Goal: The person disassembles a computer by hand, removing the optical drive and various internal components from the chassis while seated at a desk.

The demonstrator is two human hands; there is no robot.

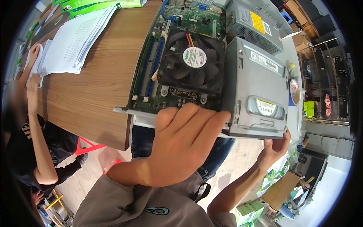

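An opened desktop computer case lies before me at the edge of the table. Inside it a black cooling fan with a white round label sits over the green motherboard, beside blue memory slots. To the right is a silver metal optical drive. My left hand curls its fingers over the case's front edge, its index fingertip against the drive's left side. My right hand grips the drive's front right corner, thumb in front; some fingertips are hidden.
A metal power supply is behind the drive. A tape roll stands at the right. On the left, a co-worker's arms reach to stacked papers. A red stool and a cardboard box are lower down.
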